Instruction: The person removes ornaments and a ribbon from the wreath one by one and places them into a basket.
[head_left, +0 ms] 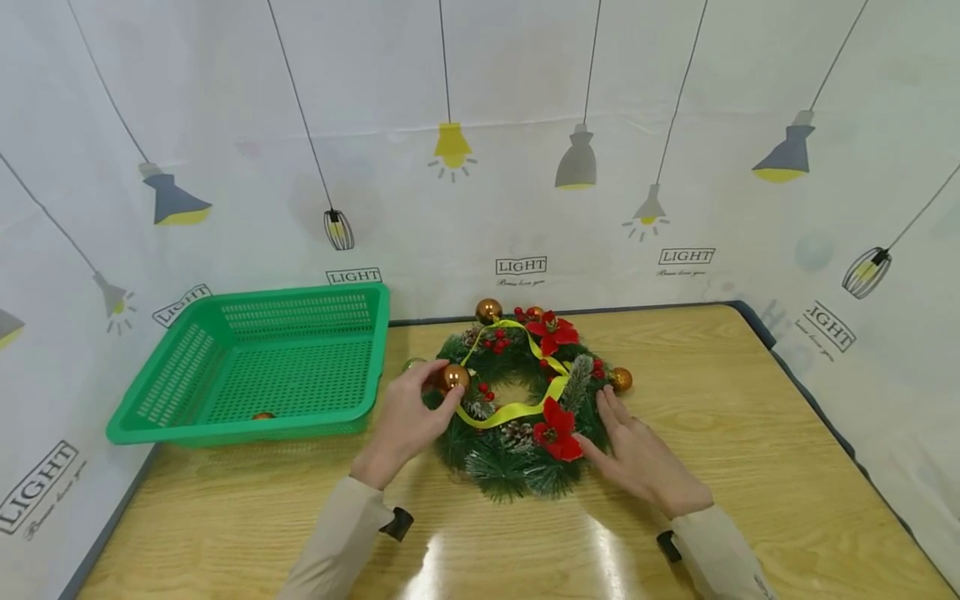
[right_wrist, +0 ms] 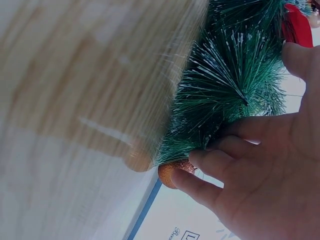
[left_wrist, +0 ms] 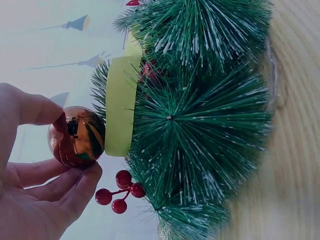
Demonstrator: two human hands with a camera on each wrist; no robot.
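A green wreath (head_left: 501,471) with pine cones and red flowers (head_left: 557,429) lies on the table. At its left side my left hand (head_left: 405,417) pinches a shiny copper-coloured bauble (head_left: 454,377) between thumb and fingers. The left wrist view shows that bauble (left_wrist: 77,142) just beside a yellow ribbon (left_wrist: 120,107), which loops over the top of the wreath. My right hand (head_left: 641,458) rests against the wreath's right edge, fingers extended. In the right wrist view its fingertips lie by the needles and a glittery orange bauble (right_wrist: 171,176).
A green plastic basket (head_left: 247,432) stands at the left, with an orange bauble (head_left: 263,415) low inside it. Another shiny bauble (head_left: 489,311) is at the wreath's far edge. Behind the wooden table (head_left: 712,375) hangs a lamp-printed cloth (head_left: 405,225).
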